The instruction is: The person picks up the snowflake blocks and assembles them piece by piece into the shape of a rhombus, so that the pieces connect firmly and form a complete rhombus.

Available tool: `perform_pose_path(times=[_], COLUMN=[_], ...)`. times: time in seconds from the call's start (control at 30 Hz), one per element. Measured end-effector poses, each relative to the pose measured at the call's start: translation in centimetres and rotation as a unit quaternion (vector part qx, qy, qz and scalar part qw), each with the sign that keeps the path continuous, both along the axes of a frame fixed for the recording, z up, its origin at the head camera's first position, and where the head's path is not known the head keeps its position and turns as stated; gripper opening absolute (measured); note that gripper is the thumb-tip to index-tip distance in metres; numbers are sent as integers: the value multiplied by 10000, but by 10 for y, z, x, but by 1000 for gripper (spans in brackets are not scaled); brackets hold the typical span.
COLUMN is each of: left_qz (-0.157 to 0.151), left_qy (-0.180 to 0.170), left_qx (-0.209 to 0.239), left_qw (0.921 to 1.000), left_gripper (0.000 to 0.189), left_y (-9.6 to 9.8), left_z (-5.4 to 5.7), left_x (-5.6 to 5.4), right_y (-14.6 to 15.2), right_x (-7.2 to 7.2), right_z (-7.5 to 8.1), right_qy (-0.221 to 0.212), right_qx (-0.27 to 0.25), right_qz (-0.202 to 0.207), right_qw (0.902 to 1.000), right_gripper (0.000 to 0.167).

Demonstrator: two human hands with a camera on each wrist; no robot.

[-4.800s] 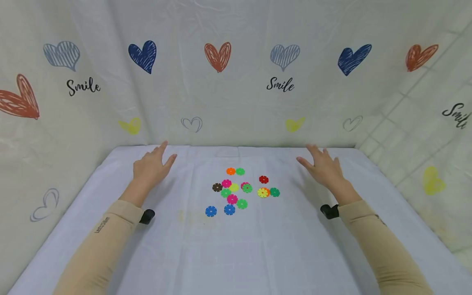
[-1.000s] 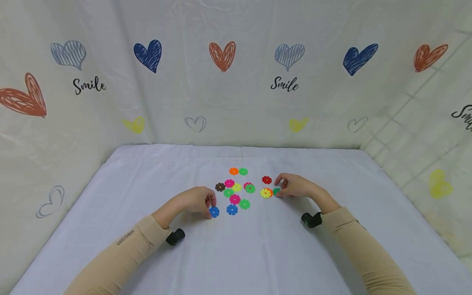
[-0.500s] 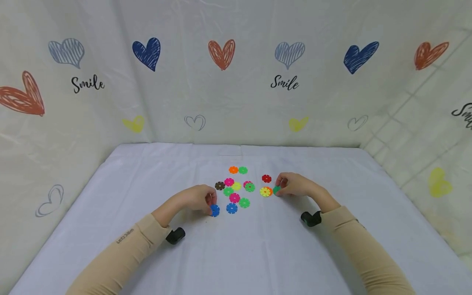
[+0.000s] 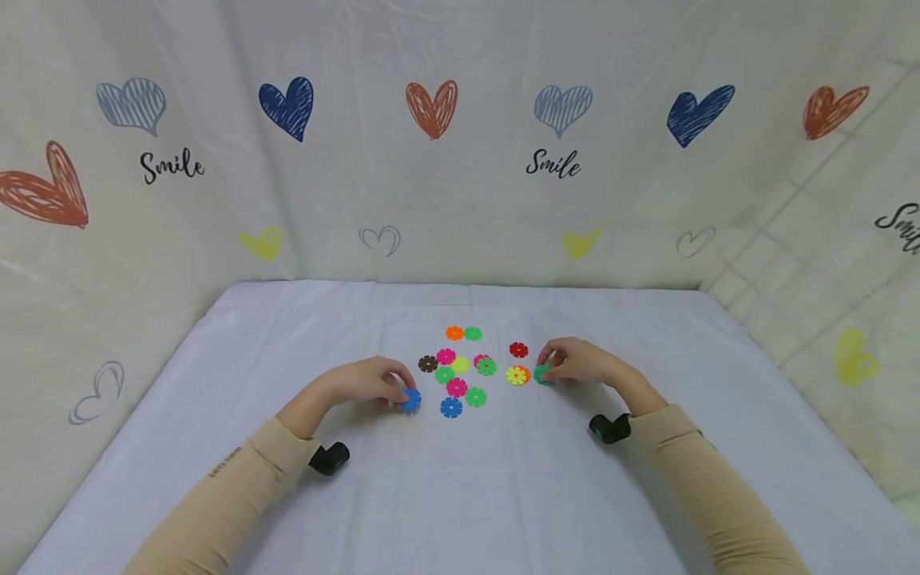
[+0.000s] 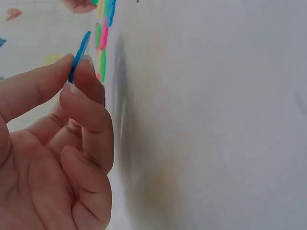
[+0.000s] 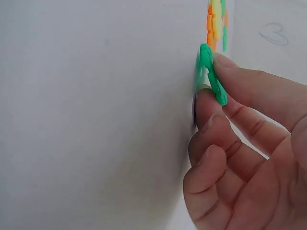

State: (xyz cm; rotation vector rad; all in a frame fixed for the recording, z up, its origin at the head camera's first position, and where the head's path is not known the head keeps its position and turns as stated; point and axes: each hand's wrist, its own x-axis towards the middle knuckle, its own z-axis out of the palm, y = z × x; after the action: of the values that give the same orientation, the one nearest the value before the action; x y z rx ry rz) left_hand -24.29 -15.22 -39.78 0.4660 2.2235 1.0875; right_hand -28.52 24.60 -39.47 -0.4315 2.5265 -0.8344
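Note:
My left hand (image 4: 368, 379) pinches a blue notched interlocking disc (image 4: 412, 401) between thumb and fingertips. In the left wrist view that blue disc (image 5: 81, 55) stands edge-on, raised off the white cloth, with the other fingers curled below it. On the right, my right hand (image 4: 580, 362) holds a dark green interlocking disc (image 4: 542, 374) by its edge. The right wrist view shows this green disc (image 6: 217, 86) tilted, with the thumb on one face and fingertips behind it, close to the cloth. A yellow disc (image 4: 517, 375) overlapping an orange one lies just left of it.
Several more discs lie flat between the hands, among them a second blue disc (image 4: 451, 407), a brown disc (image 4: 427, 364), a red disc (image 4: 518, 350) and an orange disc (image 4: 454, 333). A white cloth (image 4: 460, 495) covers the table; a heart-printed curtain (image 4: 481, 192) hangs behind.
Both hands came down from the table's far sides to the discs. Lately the left hand has lifted its blue disc slightly up and left; the right hand has tilted its green disc up.

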Motion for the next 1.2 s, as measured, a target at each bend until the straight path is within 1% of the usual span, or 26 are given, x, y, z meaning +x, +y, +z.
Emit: perform_pose_path(times=[0.1,0.17,0.37,0.5,0.67,0.83,1.0,1.1,1.2], left_qz=[177,260,437,607,820,967,1104,1169,1180], left_qy=[-104,-93,118,234,389,501,565,576,557], left_qx=[264,394,613,746,860,953,1096,1188,1301], left_qw=[9994,9988,9971,9951,9921,9895,9862,9843,9829], left_gripper=[26,29,34,35,37,38,37,37,36], left_y=[-5,-7,-9,-9,-6,-1,5,8,12], left_z=[0,1,5,6,9,10,12,14,15], left_x=[-2,-3,-3,-3,-4,-3,1,3,5], right_y=[2,3,8,11,11,9,5,-2,-9], right_x=[0,1,3,6,11,12,15,18,22], right_z=[-1,-1,-3,0,6,6,6,7,9], right_qy=[-25,-41,-19,90,243,450,724,893,1040], right_qx=[-99,-196,-490,-726,-1099,-1391,-1787,-2071,-2359], right_qz=[-20,-48,-176,-287,-546,-692,-827,-980,-1042], right_qw=[9999,9998,9986,9969,9921,9868,9777,9693,9606], right_gripper=[21,20,20,21,22,26,30,30,30])
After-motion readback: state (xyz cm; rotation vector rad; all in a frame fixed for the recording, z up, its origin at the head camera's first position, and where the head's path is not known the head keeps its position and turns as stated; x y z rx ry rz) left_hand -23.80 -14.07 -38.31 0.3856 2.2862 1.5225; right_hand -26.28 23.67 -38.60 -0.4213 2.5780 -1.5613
